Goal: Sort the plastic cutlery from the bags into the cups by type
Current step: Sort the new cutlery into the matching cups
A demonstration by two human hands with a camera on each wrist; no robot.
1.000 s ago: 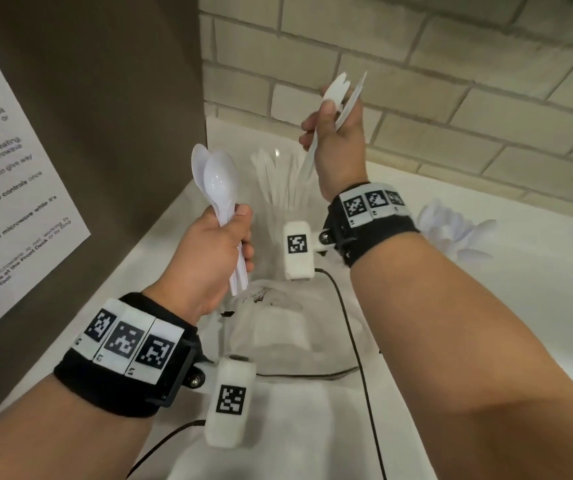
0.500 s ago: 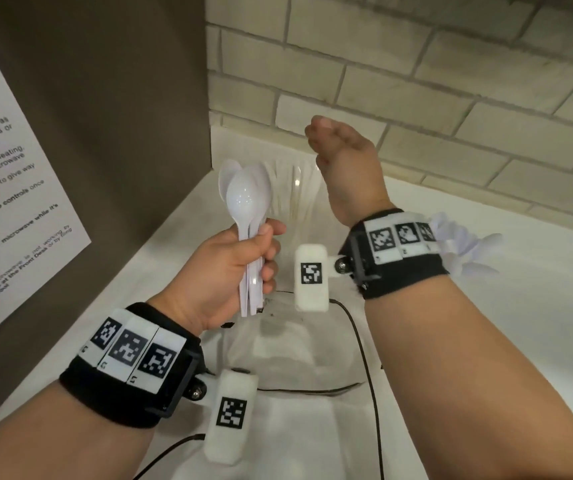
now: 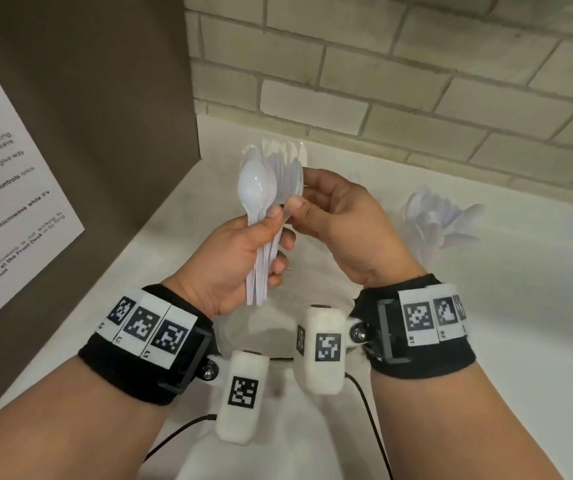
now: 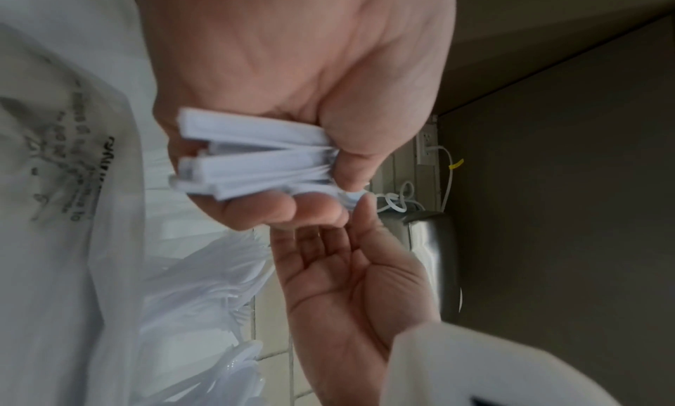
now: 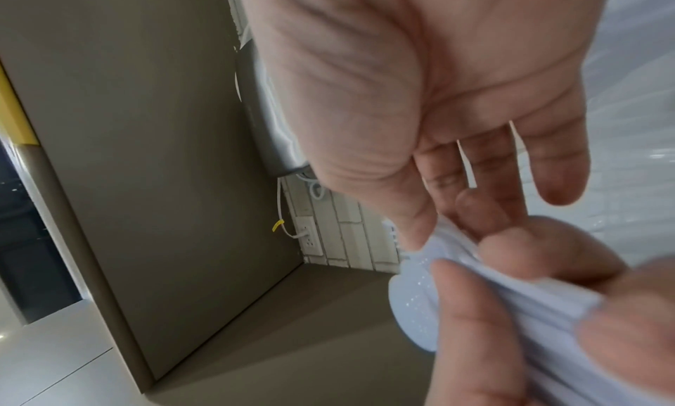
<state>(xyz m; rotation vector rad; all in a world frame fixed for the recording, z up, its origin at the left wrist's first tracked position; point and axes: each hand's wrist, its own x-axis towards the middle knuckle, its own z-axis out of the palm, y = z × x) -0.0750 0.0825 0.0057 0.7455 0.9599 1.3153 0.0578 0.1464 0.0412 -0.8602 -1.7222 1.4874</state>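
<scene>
My left hand (image 3: 271, 237) grips a bundle of white plastic spoons (image 3: 255, 188) by the handles, bowls up; the handle ends (image 4: 255, 158) stick out of the fist in the left wrist view. My right hand (image 3: 313, 202) is against the bundle, thumb and forefinger pinching the neck of a spoon (image 5: 445, 233), the other fingers straight. Behind the hands stands a clear cup (image 3: 278, 157) of white cutlery. A second cup (image 3: 441, 223) full of white cutlery stands to the right. A clear printed bag (image 4: 73, 181) lies under the hands.
The white countertop (image 3: 503, 341) runs right along a brick wall (image 3: 382, 81). A brown panel (image 3: 105, 116) with a paper notice (image 3: 8, 202) closes off the left side. Black cables (image 3: 371, 420) trail from the wrist cameras over the bag.
My right hand held white cutlery up high, lowered over the rear cup and let go, then came back to the spoons. My left hand moved the spoons a little right.
</scene>
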